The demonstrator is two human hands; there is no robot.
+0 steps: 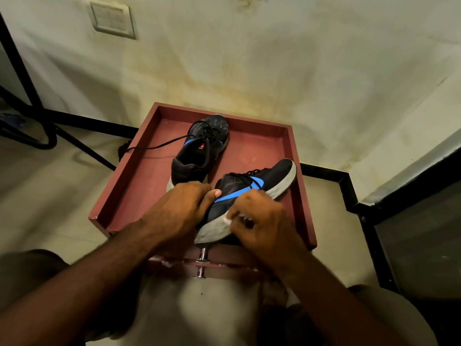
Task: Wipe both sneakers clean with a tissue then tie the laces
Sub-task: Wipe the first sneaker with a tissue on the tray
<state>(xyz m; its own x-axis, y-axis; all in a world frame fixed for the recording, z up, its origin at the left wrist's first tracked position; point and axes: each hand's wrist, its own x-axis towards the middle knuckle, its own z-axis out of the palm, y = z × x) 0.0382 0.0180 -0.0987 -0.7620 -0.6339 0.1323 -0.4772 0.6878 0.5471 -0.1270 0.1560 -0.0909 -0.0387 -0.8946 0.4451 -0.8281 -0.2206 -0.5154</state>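
On the dark red tray [139, 168] in front of you, both sneakers are in view. Your left hand [183, 207] grips the near sneaker [252, 193] at its heel end, fingers curled over the collar and the thumb pressed flat against the black side panel just behind the blue swoosh. That shoe is tipped onto its side so the grey-white sole [282, 186] faces right and toward you, with its toe pointing up and away toward the tray's right wall and its heel hanging over the near edge. Your right hand [259, 221] is curled against the midsole, pinching a small white wad, the tissue [228, 219], which shows only as a pale scrap between your fingers and the sole; most of it is hidden by the hand. The far sneaker [199, 153] stands upright on the tray floor behind your left hand, toe toward the back wall, its opening facing you. One loose black lace [159, 145] runs from its eyelets leftward over the tray's left rim and hangs outside it. A metal knob [202, 262] sticks up from the red piece below the tray's near edge. Behind the tray rises a stained, cream wall [274, 58] with a switch plate [112, 20] at upper left.
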